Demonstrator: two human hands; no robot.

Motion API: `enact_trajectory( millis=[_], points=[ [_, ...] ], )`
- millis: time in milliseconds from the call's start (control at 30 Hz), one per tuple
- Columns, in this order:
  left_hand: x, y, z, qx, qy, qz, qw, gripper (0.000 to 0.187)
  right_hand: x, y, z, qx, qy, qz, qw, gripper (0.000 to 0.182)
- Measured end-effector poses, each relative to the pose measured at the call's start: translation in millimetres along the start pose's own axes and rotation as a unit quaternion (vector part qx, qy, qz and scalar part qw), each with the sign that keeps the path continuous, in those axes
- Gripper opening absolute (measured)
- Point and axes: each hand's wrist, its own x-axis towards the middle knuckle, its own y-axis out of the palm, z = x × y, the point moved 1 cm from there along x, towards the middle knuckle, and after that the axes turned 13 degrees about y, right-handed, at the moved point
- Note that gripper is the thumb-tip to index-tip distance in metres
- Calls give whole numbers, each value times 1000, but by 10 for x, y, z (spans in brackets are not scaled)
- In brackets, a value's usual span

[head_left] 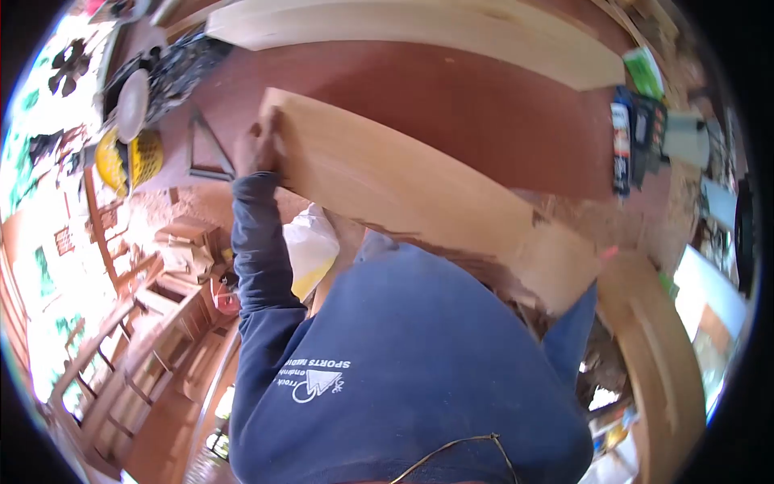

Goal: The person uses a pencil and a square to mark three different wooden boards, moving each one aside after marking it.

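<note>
A long, pale wooden board (403,181) is held slantwise in front of my body. My left hand (262,147) grips its far left end, the fingers closed around the edge. My right sleeve (571,327) reaches up to the board's near right end. There the board hides my right hand, so its fingers do not show. A small pinkish spot lies by that end, too blurred to name. Under the left part of the board is the reddish-brown tabletop (484,121).
Another long board (419,28) lies across the table's far side. At the right are a dark blue tube (620,149), a black tool (645,133) and a curved-looking plank (661,347). A yellow basket (145,157) and a metal triangular frame (211,149) are at the left.
</note>
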Motion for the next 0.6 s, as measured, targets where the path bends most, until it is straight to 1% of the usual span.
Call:
enact_trajectory(
  millis=[67, 133, 200, 233, 333, 367, 500, 567, 600],
  points=[
    [39, -258, -306, 159, 9, -71, 985, 84, 41, 193, 107, -5, -3, -6, 1000, 73],
    [248, -435, -55, 127, 13, -86, 988, 89, 227, 429, 350, -9, -9, -1, 1000, 72],
    [379, -585, 18, 128, -15, -96, 987, 90, 389, 611, 554, -12, -17, -1, 1000, 72],
    [598, -501, 504, 131, -19, -142, 981, 91, 499, 692, 685, -14, -23, -2, 1000, 71],
    [454, -691, 16, 129, -42, -126, 983, 92, 795, 871, 1201, -22, -53, -12, 998, 71],
    [468, -692, 23, 103, -56, -128, 985, 93, 864, 915, 1402, -21, -67, -21, 997, 70],
    [507, -625, 106, 151, -83, -151, 973, 95, 788, 841, 2151, 21, -119, -73, 990, 69],
    [490, -593, 14, 175, -79, -164, 968, 96, 746, 712, 2147, 14, -107, -73, 991, 69],
    [508, -577, -20, 167, -77, -164, 969, 97, 752, 675, 1984, -11, -92, -64, 994, 69]
  ],
)
